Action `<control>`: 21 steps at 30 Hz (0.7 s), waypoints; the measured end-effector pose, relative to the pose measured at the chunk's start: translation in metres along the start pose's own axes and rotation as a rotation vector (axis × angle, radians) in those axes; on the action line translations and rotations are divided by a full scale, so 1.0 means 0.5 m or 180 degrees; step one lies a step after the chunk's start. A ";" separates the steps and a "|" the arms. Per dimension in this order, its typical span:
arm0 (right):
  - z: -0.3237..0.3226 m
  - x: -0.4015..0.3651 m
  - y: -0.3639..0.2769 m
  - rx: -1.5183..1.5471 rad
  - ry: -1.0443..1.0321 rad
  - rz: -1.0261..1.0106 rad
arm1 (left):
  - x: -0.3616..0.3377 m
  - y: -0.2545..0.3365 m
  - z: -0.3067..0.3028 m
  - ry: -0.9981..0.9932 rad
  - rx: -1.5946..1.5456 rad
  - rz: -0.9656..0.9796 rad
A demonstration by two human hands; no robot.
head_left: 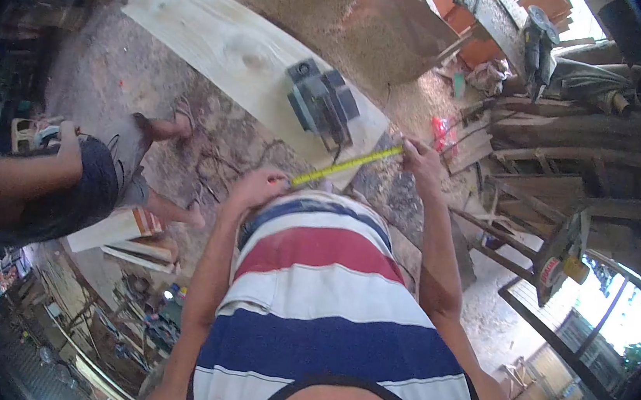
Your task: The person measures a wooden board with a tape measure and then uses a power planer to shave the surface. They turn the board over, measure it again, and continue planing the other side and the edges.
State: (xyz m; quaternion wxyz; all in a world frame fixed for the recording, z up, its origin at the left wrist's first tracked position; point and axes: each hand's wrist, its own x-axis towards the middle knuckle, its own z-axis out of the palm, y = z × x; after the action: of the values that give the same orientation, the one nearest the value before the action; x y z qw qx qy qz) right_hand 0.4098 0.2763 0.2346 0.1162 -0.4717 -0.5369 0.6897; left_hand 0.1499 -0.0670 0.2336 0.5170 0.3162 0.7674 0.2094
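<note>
A yellow tape measure point(348, 164) is stretched between my two hands, in front of my waist. My left hand point(259, 188) is closed around one end of it, and a bit of red shows at the fingers. The other end is pinched in my right hand point(420, 162), a little farther out. Beneath the tape lies the near end of a long pale wooden board point(198, 23) with a knot in its grain. On the board, just beyond the tape, sits a dark power tool point(321, 102) with a boxy body.
Another person point(48, 187) stands at the left, beside stacked wood pieces point(140, 240). A red packet point(444, 135) lies on the floor right of the board. An angle grinder point(538, 51) is at the upper right. Wooden frames point(583, 157) crowd the right side.
</note>
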 end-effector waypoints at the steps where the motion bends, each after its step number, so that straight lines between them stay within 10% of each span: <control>1: -0.006 -0.002 -0.003 0.0141 -0.0114 0.0109 | -0.005 0.013 -0.010 -0.0078 -0.0224 -0.0005; 14: 0.235 -0.087 0.021 0.0082 -0.0472 0.0468 | -0.049 -0.002 -0.012 0.0314 -0.0645 0.0156; 21: 0.081 -0.080 -0.085 0.0146 0.0118 0.0094 | -0.121 -0.016 -0.052 0.0512 -0.0089 0.0106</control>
State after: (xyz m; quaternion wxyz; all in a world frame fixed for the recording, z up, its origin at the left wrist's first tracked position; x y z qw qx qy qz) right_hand 0.3847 0.2408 0.2909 0.1267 -0.4895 -0.5118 0.6946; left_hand 0.1397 -0.1150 0.2779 0.4545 0.3038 0.7981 0.2534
